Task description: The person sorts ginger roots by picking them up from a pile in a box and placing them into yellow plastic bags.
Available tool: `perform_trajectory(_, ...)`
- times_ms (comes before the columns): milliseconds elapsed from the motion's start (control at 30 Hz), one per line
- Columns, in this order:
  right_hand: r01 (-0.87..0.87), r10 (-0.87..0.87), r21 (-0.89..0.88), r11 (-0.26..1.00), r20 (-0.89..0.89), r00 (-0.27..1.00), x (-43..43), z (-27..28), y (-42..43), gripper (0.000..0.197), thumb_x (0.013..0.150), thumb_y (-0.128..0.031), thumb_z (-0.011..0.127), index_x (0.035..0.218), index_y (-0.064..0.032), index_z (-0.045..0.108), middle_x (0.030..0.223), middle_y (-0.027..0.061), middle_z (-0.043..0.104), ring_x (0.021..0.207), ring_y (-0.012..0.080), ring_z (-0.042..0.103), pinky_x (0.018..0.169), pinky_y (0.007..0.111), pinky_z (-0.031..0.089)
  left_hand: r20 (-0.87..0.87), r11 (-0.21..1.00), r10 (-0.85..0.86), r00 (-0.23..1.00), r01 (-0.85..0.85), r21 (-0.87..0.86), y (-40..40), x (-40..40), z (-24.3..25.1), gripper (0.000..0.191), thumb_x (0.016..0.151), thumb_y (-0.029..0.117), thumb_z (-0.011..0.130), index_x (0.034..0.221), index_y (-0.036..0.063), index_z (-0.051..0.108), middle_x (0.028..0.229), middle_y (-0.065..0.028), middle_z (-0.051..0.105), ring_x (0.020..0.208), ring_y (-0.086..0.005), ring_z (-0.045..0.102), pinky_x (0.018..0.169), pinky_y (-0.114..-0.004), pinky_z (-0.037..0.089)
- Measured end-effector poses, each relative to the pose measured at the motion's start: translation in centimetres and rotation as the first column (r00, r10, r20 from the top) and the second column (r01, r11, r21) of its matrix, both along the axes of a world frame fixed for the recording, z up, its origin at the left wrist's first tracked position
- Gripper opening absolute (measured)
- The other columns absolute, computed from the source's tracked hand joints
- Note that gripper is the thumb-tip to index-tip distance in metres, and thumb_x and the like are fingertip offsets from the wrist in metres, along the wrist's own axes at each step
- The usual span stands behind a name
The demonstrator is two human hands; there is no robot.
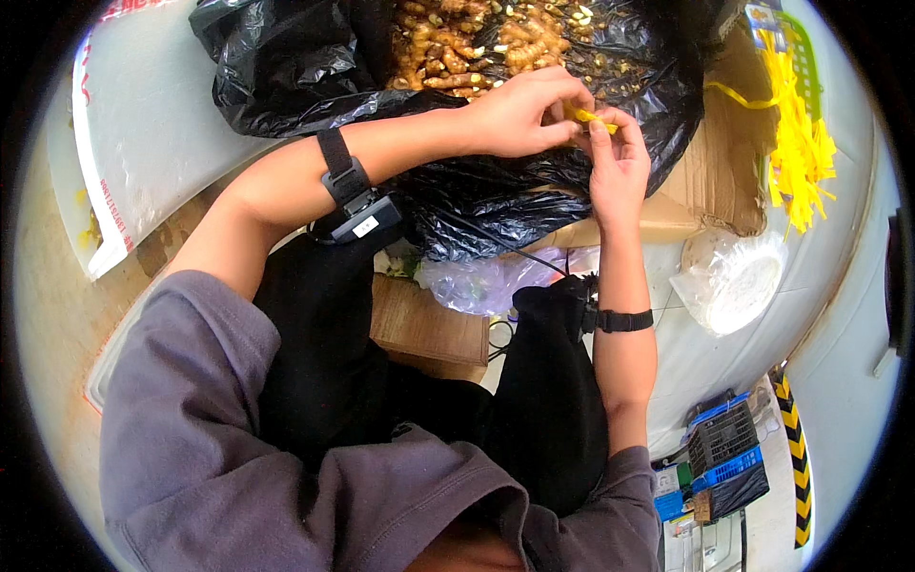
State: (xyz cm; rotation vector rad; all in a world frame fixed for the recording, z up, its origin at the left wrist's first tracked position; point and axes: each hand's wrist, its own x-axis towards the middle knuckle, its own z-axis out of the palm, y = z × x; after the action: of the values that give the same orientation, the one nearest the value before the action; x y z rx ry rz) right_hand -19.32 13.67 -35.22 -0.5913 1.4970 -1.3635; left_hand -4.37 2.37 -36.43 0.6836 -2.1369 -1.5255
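My left hand and my right hand meet over the edge of a black plastic bag. Between their fingertips is a short yellow strip, flat like plastic or ribbon. The right thumb and forefinger pinch it. The left fingers curl around its other end, which they partly hide. Just beyond the left hand, knobbly brown ginger-like rhizomes lie on the bag, some with pale cut ends. Whatever lies directly below the fingers is hidden.
Cardboard supports the bag. Yellow strips hang by a green plastic basket on the right. A white printed sack stands left. Near my knees are a wooden stool, a clear bag and a plastic-wrapped white round item.
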Motion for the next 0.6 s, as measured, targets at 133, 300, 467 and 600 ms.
perform_trajectory(133, -0.137, 0.124, -0.029, 0.99, -0.28, 0.952, -0.5, 0.4, 0.1, 0.011, 0.1, -0.005, 0.062, 0.109, 0.0006, 0.061, 0.105, 0.0016, 0.061, 0.091, 0.007, 0.056, 0.079, 0.021, 0.046, -0.006, 0.999, -0.029, 1.0, 0.029, 0.018, -0.7, -0.1, 0.1, 0.026, 0.086, 0.014, 0.077, 0.106, 0.0032, 0.066, 0.095, -0.0099, 0.065, 0.081, -0.0202, 0.067, 0.072, -0.033, 0.054)
perform_trajectory(300, -0.024, 0.021, -0.054, 0.998, -0.06, 0.998, -0.1, 0.5, -0.2, 0.011, 0.103, -0.006, 0.056, 0.111, 0.0005, 0.056, 0.106, 0.0057, 0.061, 0.093, 0.0092, 0.059, 0.085, 0.024, 0.049, -0.048, 0.996, -0.081, 0.996, 0.082, 0.021, -1.2, -0.2, -0.4, 0.024, 0.087, 0.015, 0.075, 0.106, 0.0027, 0.067, 0.093, -0.0105, 0.068, 0.083, -0.0224, 0.068, 0.076, -0.035, 0.054)
perform_trajectory(467, 0.1, -0.116, 0.079, 0.992, 0.231, 0.966, -0.1, 1.0, -0.3, 0.011, 0.104, -0.006, 0.053, 0.112, 0.0014, 0.053, 0.109, 0.0078, 0.062, 0.096, 0.0134, 0.063, 0.084, 0.027, 0.052, -0.01, 0.994, -0.091, 0.996, 0.091, 0.059, -1.1, -0.1, -0.8, 0.022, 0.091, 0.019, 0.072, 0.106, 0.0042, 0.068, 0.096, -0.0128, 0.072, 0.089, -0.0268, 0.072, 0.079, -0.038, 0.055)
perform_trajectory(600, -0.109, 0.115, 0.044, 0.993, -0.19, 0.975, -0.7, 1.8, -0.7, 0.017, 0.098, -0.001, 0.058, 0.114, -0.0002, 0.062, 0.108, 0.0094, 0.063, 0.096, 0.0161, 0.065, 0.082, 0.031, 0.055, 0.03, 0.99, -0.105, 0.994, 0.102, 0.097, -1.3, 0.2, -1.0, 0.024, 0.093, 0.021, 0.07, 0.108, 0.0029, 0.068, 0.097, -0.0127, 0.073, 0.091, -0.0245, 0.071, 0.082, -0.036, 0.055)
